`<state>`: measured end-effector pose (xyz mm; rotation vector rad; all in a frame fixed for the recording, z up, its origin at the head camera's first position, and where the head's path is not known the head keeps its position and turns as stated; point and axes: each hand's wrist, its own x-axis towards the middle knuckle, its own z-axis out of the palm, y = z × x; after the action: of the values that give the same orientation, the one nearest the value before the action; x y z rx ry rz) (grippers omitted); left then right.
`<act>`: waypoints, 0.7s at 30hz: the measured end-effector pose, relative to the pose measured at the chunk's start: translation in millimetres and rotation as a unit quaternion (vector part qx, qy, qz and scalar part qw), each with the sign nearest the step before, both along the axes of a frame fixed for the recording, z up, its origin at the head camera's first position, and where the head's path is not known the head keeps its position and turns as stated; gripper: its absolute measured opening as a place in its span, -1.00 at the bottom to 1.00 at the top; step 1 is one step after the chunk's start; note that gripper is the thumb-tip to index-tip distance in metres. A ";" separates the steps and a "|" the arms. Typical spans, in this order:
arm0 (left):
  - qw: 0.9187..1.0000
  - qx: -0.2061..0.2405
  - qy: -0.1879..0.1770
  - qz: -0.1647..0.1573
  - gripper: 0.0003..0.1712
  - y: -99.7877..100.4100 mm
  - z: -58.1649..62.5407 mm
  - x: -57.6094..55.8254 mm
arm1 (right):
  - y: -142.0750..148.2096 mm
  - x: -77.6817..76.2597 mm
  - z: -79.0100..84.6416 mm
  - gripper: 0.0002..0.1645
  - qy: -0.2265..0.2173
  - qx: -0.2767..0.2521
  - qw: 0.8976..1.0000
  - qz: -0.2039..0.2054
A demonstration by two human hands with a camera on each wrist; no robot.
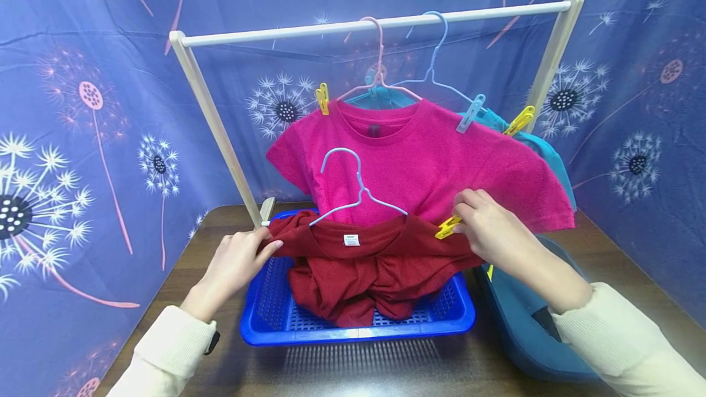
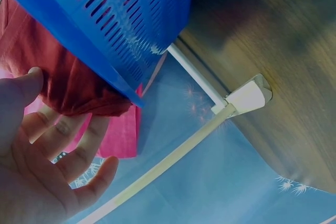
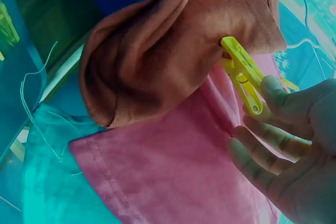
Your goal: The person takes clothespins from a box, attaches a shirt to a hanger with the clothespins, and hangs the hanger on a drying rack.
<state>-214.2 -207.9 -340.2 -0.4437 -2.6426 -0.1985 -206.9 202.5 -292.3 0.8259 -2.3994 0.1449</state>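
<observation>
A dark red T-shirt with a light blue wire hanger in its neck lies over the blue basket. My left hand pinches the shirt's shoulder on the left, thumb on top and fingers beneath, as the left wrist view shows. On the other side my right hand holds a yellow clothespin between thumb and fingers. The clothespin's tip meets the shirt's shoulder edge; whether it bites the cloth I cannot tell.
Behind, a pink T-shirt hangs from a wooden rack on a pink hanger, with a teal shirt behind it. Yellow and blue clothespins sit at their shoulders. A dark blue bin stands right on the brown table.
</observation>
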 end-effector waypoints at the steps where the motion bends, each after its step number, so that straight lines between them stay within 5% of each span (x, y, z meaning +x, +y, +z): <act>1: 1.000 0.000 -0.001 0.000 -0.73 0.0 0.1 0.2 | 0.8 0.2 -0.2 -0.62 -0.002 -0.004 1.000 0.000; 21: 1.000 0.018 0.006 -0.006 -0.87 -5.4 -0.1 1.6 | 17.8 9.4 -3.1 -0.44 0.025 -0.031 0.999 0.016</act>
<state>-212.7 -213.4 -340.4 -0.4492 -2.6213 -0.2453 -197.5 220.3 -295.4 0.8286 -2.3233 0.2073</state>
